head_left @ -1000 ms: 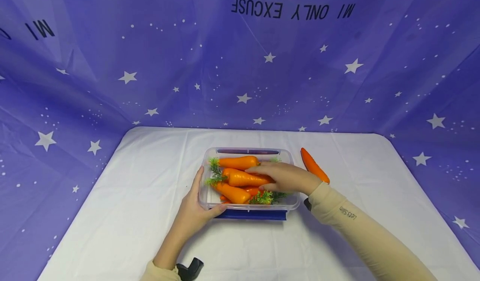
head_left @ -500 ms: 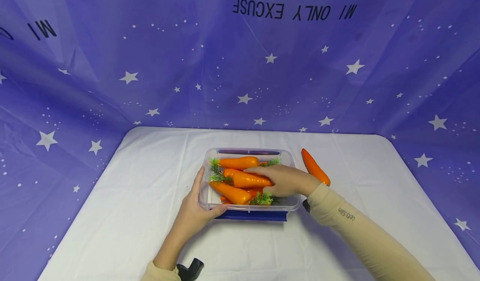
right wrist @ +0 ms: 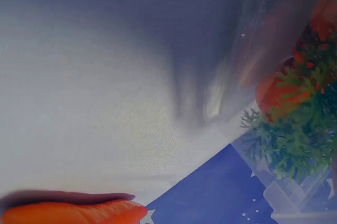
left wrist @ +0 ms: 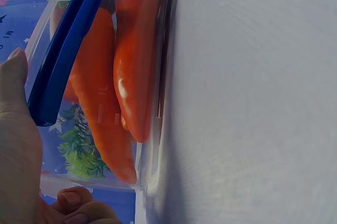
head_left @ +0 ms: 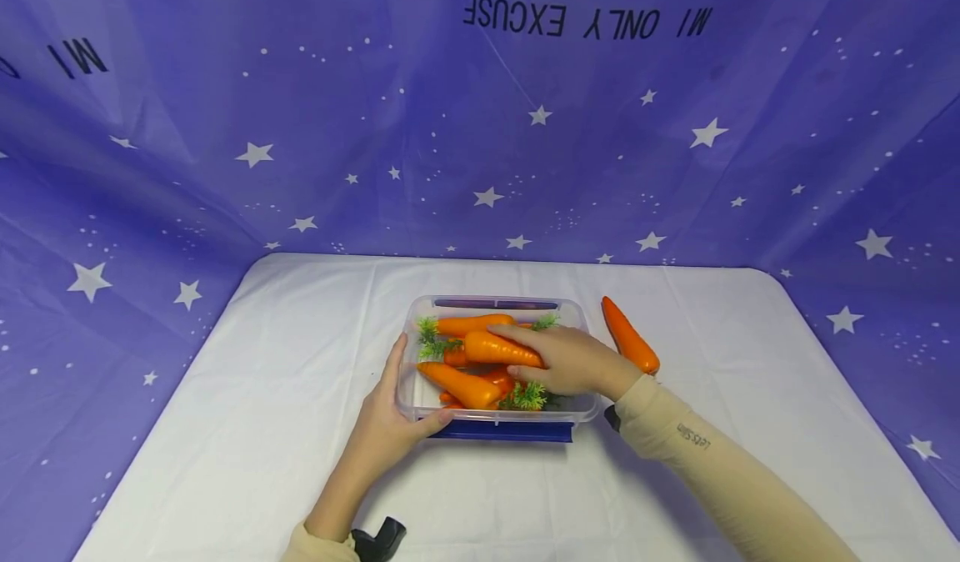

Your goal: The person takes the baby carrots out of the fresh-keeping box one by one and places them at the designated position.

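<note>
A clear plastic food container point(head_left: 592, 399) with blue side clips stands on the white cloth, holding several orange toy carrots with green tops. My left hand point(head_left: 386, 424) grips its near left corner, thumb along the front rim and fingers against the left wall. Inside, my right hand point(head_left: 566, 358) holds a carrot point(head_left: 495, 348) lying in the middle, fingers across its far side and thumb on the near side. Another carrot point(head_left: 459, 385) lies in front of it, and one point(head_left: 465, 324) behind, partly under the fingertips. Carrots also show through the wall in the left wrist view.
A single loose carrot point(head_left: 630, 334) lies on the table to the right of the container, beside my right wrist. A white cloth point(head_left: 300, 362) covers the table. Purple star-printed fabric point(head_left: 487, 153) hangs behind and at both sides.
The middle carrot has shifted to the right and turned a little under my right hand, whose fingers have closed in on it. My left hand stays in place on the container.
</note>
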The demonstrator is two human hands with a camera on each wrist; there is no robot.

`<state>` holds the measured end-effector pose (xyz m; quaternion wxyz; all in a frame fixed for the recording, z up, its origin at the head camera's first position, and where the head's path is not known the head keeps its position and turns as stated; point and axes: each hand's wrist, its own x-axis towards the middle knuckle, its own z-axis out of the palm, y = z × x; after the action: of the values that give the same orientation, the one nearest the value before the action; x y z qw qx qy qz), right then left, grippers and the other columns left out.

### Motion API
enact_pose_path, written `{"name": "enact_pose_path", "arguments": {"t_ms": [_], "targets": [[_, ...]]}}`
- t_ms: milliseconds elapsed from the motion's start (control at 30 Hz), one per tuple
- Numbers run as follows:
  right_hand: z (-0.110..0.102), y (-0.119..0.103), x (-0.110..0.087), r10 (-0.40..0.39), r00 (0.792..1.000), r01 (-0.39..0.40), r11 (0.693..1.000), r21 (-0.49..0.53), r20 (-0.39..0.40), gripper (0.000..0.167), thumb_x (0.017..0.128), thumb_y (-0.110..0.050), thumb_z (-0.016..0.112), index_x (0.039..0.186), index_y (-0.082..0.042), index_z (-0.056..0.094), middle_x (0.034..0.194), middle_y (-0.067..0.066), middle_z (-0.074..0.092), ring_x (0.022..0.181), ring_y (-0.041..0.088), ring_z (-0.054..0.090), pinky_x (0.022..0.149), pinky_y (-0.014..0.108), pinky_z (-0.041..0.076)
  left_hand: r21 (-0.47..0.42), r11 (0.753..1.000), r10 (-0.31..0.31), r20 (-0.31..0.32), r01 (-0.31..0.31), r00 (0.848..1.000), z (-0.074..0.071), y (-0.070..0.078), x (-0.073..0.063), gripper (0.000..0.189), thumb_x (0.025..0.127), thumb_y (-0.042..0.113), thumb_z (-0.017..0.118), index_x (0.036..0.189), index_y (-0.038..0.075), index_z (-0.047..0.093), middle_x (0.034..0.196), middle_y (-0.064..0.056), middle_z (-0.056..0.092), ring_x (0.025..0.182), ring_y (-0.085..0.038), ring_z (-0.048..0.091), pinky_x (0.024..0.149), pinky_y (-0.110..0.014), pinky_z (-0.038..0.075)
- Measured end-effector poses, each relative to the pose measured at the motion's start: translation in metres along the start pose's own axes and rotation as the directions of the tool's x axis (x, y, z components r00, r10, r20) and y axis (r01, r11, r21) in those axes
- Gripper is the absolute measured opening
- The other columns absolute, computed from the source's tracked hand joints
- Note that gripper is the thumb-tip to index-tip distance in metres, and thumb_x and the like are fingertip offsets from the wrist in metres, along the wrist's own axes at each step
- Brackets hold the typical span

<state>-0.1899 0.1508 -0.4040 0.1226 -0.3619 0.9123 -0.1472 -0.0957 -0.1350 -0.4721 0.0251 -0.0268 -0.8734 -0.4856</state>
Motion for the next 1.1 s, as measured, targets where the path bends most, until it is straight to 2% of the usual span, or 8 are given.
{"name": "enact_pose_path", "arguments": {"t_ms": [33, 133, 233, 367, 500, 633, 900, 1100], "targets": [[0.0, 0.0, -0.001, 0.008, 1.0, -0.008, 1.0, -0.017, -0.017, 0.064, 0.098, -0.053, 0.053, 0.156, -0.04, 0.028, 0.137, 0.003, 0.062, 0.101, 0.021, 0.067, 0.09, 0.045, 0.053, 0.0, 1.0, -0.001, -0.002, 0.001, 1.0, 0.0, 0.0, 0.0, 0.117, 0.071, 0.053, 0.085, 0.159, 0.039, 0.009, 0.15, -0.021, 0.047, 0.138, -0.04, 0.045, 0.106, -0.068, 0.035], [-0.001, -0.001, -0.003, 0.019, 0.998, -0.022, 0.999, -0.04, -0.061, 0.064, 0.097, -0.056, 0.053, 0.155, -0.043, 0.027, 0.132, 0.001, 0.065, 0.093, 0.018, 0.066, 0.086, 0.041, 0.053, -0.002, 1.0, 0.001, -0.002, -0.001, 1.0, -0.001, 0.001, -0.001, 0.117, 0.071, 0.053, 0.085, 0.159, 0.038, 0.009, 0.149, -0.022, 0.047, 0.138, -0.04, 0.045, 0.106, -0.068, 0.034], [-0.004, -0.002, -0.007, 0.024, 0.994, -0.03, 0.998, -0.057, -0.103, 0.065, 0.097, -0.059, 0.051, 0.155, -0.046, 0.026, 0.108, -0.004, 0.071, 0.076, 0.013, 0.061, 0.075, 0.035, 0.051, -0.006, 1.0, 0.007, -0.002, -0.007, 1.0, -0.001, 0.001, 0.0, 0.117, 0.071, 0.053, 0.085, 0.159, 0.038, 0.009, 0.149, -0.022, 0.047, 0.137, -0.04, 0.045, 0.107, -0.068, 0.033], [-0.011, -0.004, -0.013, 0.018, 0.986, -0.025, 0.999, -0.041, -0.165, 0.065, 0.096, -0.06, 0.051, 0.154, -0.046, 0.026, 0.077, -0.012, 0.059, 0.063, 0.009, 0.052, 0.063, 0.028, 0.044, -0.001, 1.0, 0.015, -0.01, -0.015, 1.0, -0.001, 0.0, 0.001, 0.118, 0.071, 0.052, 0.085, 0.159, 0.039, 0.008, 0.148, -0.021, 0.048, 0.136, -0.041, 0.046, 0.106, -0.069, 0.034], [-0.017, -0.005, -0.02, 0.03, 0.969, -0.031, 1.0, 0.001, -0.245, 0.063, 0.098, -0.054, 0.053, 0.154, -0.046, 0.026, 0.074, -0.011, 0.056, 0.057, 0.006, 0.05, 0.057, 0.026, 0.042, 0.001, 1.0, 0.016, -0.013, -0.016, 1.0, -0.001, -0.001, 0.002, 0.118, 0.071, 0.052, 0.085, 0.159, 0.039, 0.008, 0.148, -0.022, 0.048, 0.136, -0.041, 0.047, 0.106, -0.068, 0.035], [-0.018, -0.003, -0.03, 0.069, 0.943, -0.068, 0.998, 0.015, -0.325, 0.063, 0.098, -0.056, 0.05, 0.155, -0.044, 0.024, 0.08, -0.008, 0.059, 0.053, 0.005, 0.048, 0.053, 0.025, 0.041, -0.004, 1.0, 0.011, -0.012, -0.011, 1.0, -0.002, -0.001, 0.001, 0.118, 0.071, 0.052, 0.085, 0.159, 0.038, 0.009, 0.149, -0.022, 0.047, 0.137, -0.04, 0.046, 0.106, -0.067, 0.035], [-0.022, 0.006, -0.05, 0.189, 0.871, -0.2, 0.98, 0.025, -0.454, 0.066, 0.096, -0.05, 0.058, 0.155, -0.042, 0.028, 0.059, -0.004, 0.048, 0.046, 0.01, 0.042, 0.048, 0.03, 0.036, 0.008, 1.0, 0.019, -0.018, -0.018, 1.0, 0.0, -0.001, 0.0, 0.118, 0.07, 0.053, 0.086, 0.159, 0.037, 0.01, 0.147, -0.022, 0.049, 0.135, -0.039, 0.048, 0.105, -0.067, 0.036], [-0.026, 0.025, -0.068, 0.298, 0.824, -0.304, 0.95, 0.068, -0.481, 0.066, 0.096, -0.048, 0.058, 0.155, -0.04, 0.03, 0.059, 0.002, 0.05, 0.046, 0.015, 0.043, 0.045, 0.031, 0.035, 0.011, 1.0, 0.01, -0.015, -0.009, 1.0, 0.0, -0.001, -0.001, 0.118, 0.07, 0.054, 0.085, 0.159, 0.038, 0.01, 0.148, -0.023, 0.048, 0.136, -0.039, 0.048, 0.106, -0.067, 0.035]]}}
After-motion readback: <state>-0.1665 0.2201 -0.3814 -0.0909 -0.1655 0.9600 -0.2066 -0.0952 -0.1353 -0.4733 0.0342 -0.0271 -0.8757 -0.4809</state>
